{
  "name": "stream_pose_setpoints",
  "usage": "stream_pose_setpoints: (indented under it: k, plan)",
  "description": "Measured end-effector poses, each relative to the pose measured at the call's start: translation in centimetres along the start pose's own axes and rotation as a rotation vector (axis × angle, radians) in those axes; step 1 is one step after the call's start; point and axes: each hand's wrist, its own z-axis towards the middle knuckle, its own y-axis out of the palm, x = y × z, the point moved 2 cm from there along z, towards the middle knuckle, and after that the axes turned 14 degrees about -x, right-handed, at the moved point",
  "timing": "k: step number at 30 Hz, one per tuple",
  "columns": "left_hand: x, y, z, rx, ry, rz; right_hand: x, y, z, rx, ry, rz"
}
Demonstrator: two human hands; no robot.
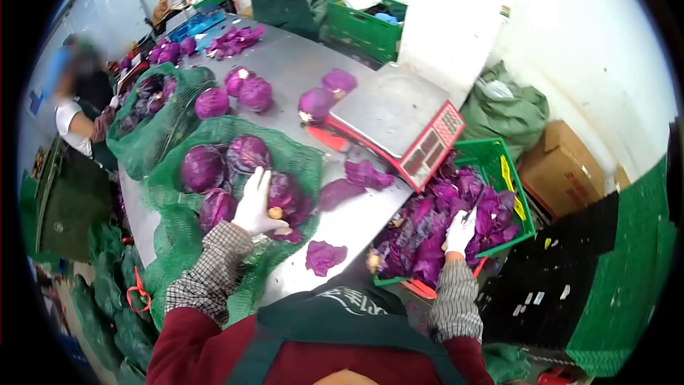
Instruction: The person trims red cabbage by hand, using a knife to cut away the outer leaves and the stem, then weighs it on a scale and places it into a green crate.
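Head view, four red cabbages (246, 155) in net (299, 157), left hand (254, 203) touching one

Purple cabbages (226, 164) sit in a green net bag (296, 160). White gloves (255, 203), checked sleeves (214, 271), a red and silver scale (399, 117), a green crate (516, 203).

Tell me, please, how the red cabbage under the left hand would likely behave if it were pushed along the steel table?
The red cabbage looks round and dense, so it would probably roll rather than slide. The green mesh bag beneath it seems soft and may snag or bunch. Its loose outer leaves could tear off, like the loose leaf nearby.
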Motion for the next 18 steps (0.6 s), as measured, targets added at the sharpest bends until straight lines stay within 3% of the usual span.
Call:
stream_pose_setpoints:
  k: [2, 4, 5, 7, 8, 11, 12, 13, 16, 18]
  plan:
    - [-1.7, 1.8, -0.1, 0.061, -0.041, 0.03, 4.1, -1.7, 1.1, 0.067, 0.167, -0.125]
    - [-2.0, 2.3, -0.1, 0.121, -0.083, 0.053, 10.1, -1.5, 2.1, 0.079, 0.084, -0.512]
    - [-2.1, 2.6, 0.0, 0.15, -0.105, 0.042, 14.0, -0.3, 3.1, 0.08, 0.063, -0.498]
    - [-1.6, 2.4, 0.6, 0.121, -0.227, -0.041, 9.1, -1.2, 2.9, -0.144, 0.243, -0.453]
    - [-1.3, 1.6, 0.8, 0.093, -0.268, -0.201, 16.1, 0.5, 5.2, -0.264, 0.042, -1.236]
    - [-0.9, 1.5, 1.0, 0.083, -0.312, -0.88, 6.6, -3.1, 2.4, -0.156, 0.496, 0.287]
    - [1.0, 0.8, 0.5, 0.074, -0.297, -0.89, 6.4, -3.7, 2.6, -0.076, 0.515, 0.562]
    - [0.5, 1.8, 0.5, 0.054, -0.197, -0.841, 3.6, -5.0, 1.9, -0.066, 0.41, 0.532]
    - [5.2, 1.0, 0.4, -0.134, -0.177, -0.184, -2.6, -7.3, -0.1, -0.078, 0.197, 0.642]
    - [7.2, 1.4, 0.7, -0.082, -0.16, -0.037, -5.5, -7.6, -1.8, -0.137, 0.109, 0.694]
